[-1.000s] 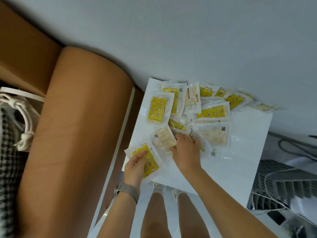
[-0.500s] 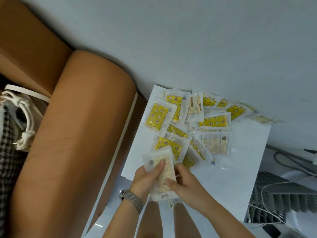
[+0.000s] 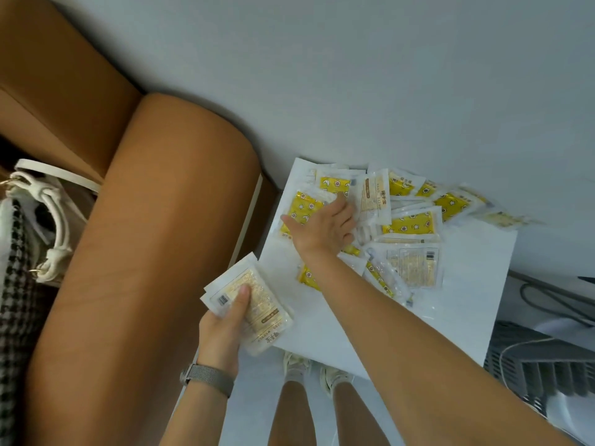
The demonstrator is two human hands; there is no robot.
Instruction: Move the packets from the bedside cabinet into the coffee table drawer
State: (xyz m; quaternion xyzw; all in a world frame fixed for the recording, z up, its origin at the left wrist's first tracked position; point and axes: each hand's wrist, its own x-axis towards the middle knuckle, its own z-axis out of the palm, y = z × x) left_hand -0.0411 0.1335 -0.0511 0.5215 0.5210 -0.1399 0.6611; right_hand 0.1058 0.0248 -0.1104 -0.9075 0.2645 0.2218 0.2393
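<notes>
Most packets lie heaped on the white bedside cabinet top (image 3: pixel 450 317), beside the tan sofa arm (image 3: pixel 145 252); no drawer in view, so nothing delivered yet. Your right hand (image 3: pixel 325 226) rests spread on a yellow packet (image 3: pixel 302 210). Your left hand (image 3: pixel 225 329) grips the gathered stack (image 3: pixel 257 304), thumb on top.
</notes>
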